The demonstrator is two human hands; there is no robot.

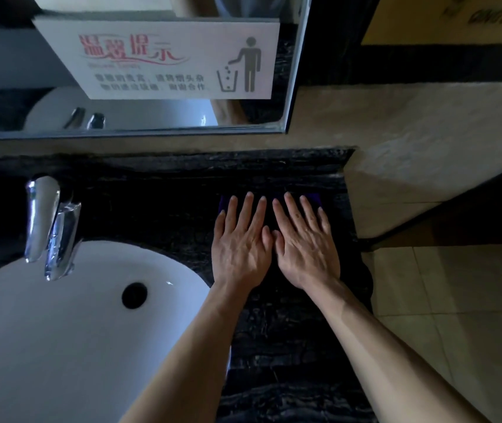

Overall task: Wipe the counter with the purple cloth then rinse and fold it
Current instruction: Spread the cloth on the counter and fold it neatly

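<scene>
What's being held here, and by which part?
Nothing is gripped. The left hand and right hand lie flat, palms down, on the purple cloth, pressing it to the counter.

Sink (60, 331) set into bench (158, 209) at left, tap (49, 227) behind its rim. Cloth (315, 199) on bench right of sink, near back edge. Left grip (240, 248) and right grip (306, 248) flat on cloth, side by side, thumbs touching. Mirror (140, 114) on wall behind bench, sign (164, 59) on it. Floor (457, 300) right of bench.
</scene>
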